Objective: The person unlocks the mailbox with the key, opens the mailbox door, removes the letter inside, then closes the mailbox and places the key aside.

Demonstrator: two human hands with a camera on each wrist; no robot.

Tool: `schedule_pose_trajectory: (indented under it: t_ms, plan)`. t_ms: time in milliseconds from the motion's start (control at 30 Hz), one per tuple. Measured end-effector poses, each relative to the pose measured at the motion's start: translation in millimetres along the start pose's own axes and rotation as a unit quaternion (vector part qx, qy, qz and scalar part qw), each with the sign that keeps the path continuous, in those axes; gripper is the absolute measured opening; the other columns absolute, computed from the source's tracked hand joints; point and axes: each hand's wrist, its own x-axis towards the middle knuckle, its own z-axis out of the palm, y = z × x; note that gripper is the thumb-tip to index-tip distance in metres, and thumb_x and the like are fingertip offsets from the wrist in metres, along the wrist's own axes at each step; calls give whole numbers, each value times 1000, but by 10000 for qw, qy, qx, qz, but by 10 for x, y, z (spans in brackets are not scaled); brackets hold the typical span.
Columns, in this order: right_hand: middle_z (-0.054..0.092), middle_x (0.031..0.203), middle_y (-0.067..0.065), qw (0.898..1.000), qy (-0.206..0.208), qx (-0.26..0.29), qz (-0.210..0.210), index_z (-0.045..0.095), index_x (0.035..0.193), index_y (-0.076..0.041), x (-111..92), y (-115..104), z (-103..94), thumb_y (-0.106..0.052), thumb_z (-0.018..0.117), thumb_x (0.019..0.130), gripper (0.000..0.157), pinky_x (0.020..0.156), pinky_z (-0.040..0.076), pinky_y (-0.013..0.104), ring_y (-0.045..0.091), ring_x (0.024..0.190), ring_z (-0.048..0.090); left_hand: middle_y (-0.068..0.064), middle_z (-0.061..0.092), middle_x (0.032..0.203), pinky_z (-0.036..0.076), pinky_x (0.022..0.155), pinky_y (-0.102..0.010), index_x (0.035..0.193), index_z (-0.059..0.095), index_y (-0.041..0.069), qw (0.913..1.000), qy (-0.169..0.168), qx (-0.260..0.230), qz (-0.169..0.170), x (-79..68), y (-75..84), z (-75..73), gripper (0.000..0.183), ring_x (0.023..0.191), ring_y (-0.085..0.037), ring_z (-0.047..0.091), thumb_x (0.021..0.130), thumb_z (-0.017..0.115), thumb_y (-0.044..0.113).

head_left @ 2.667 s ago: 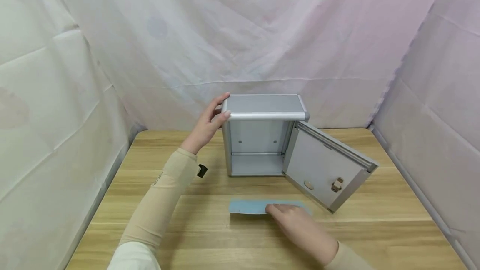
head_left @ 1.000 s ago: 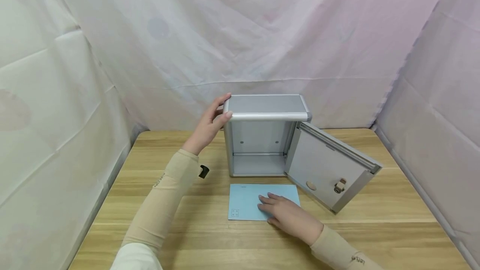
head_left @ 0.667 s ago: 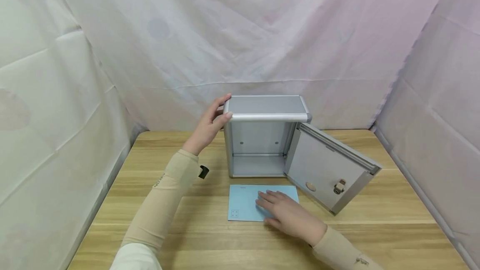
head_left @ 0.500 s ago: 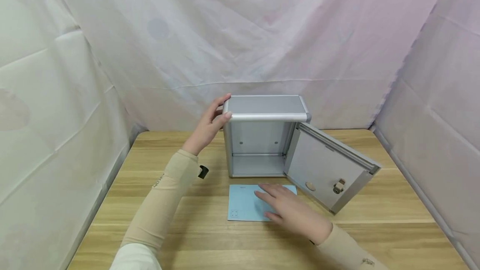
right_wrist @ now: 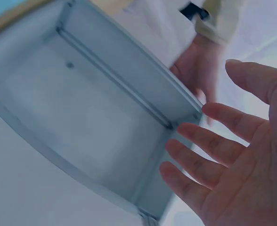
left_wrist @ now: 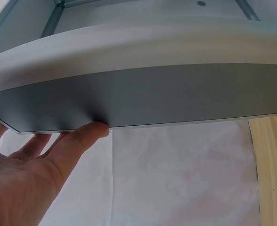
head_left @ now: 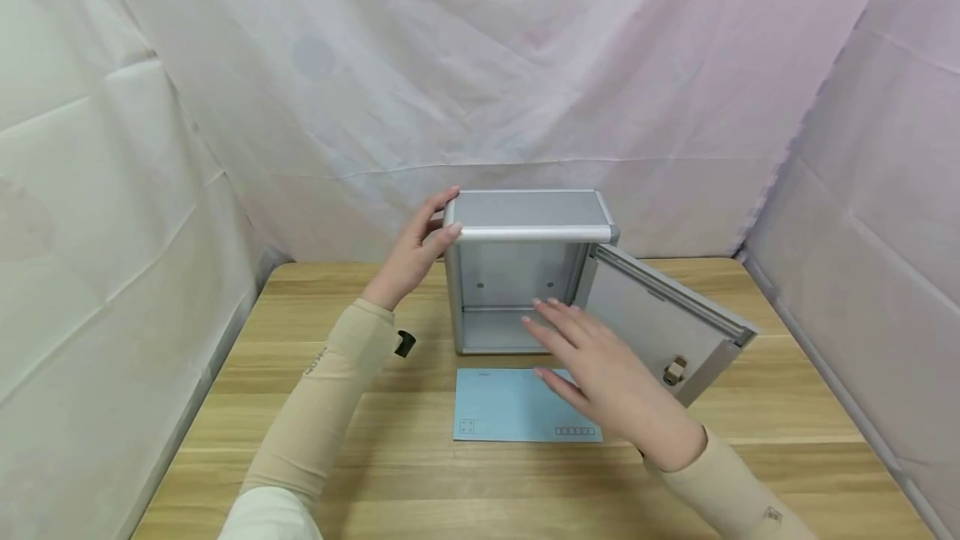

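Note:
A silver-grey metal mailbox stands upright on the table, its door swung out to the right. My left hand holds the mailbox's upper left edge, thumb toward the front and fingers behind; the left wrist view shows a fingertip at the grey panel's edge. Flat before the mailbox lies a light blue envelope with printed boxes at its corners. Above it my right hand is raised, fingers spread and holding nothing, overlapping the mailbox opening and part of the door. Bare inner walls show in the right wrist view.
A lock sits on the door's inner face. The wooden table reaches back to a pale cloth, with more cloth hanging on both sides. A small black strap end juts out by the left wrist.
My right hand set the blue envelope flat, let go, then rose and moved forward off it toward the mailbox opening. The left hand and mailbox stay put.

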Motion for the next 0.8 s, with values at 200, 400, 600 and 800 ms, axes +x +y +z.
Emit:
schedule_pose_trajectory:
  t_ms: [200, 400, 600, 800]
  plan:
    - [36, 148, 15, 9985, 513, -160, 48, 44, 142, -5, 68, 81, -276, -41, 44, 100, 56, 109, 24, 50, 32, 138, 28, -8, 27, 152, 48, 89, -47, 150, 33, 18, 9999, 12, 84, 57, 0, -9, -2, 54, 129, -31, 40, 99, 52, 19]
    - [43, 142, 20, 9924, 1052, -512, 384, 47, 140, -3, 28, 218, -472, -45, 35, 101, 58, 110, 21, 52, 41, 131, 37, -6, 27, 152, 48, 89, -47, 150, 33, 20, 10000, -1, 77, -4, 0, -13, 4, 55, 129, -30, 40, 99, 52, 21]
    - [46, 139, 21, 9877, 1164, -750, 732, 49, 138, -3, -56, 295, -554, -47, 34, 101, 59, 112, 17, 50, 42, 129, 39, -8, 26, 152, 47, 89, -47, 150, 32, 17, 9999, -29, 106, 0, 3, -6, 13, 55, 130, -31, 40, 99, 52, 20]
    - [47, 137, 22, 9855, 1170, -875, 868, 50, 137, -2, -128, 365, -562, -48, 34, 100, 61, 111, 19, 51, 43, 127, 40, -9, 25, 152, 46, 90, -49, 150, 30, 14, 10000, -34, 62, 0, 14, -16, 6, 57, 130, -32, 38, 99, 52, 22]
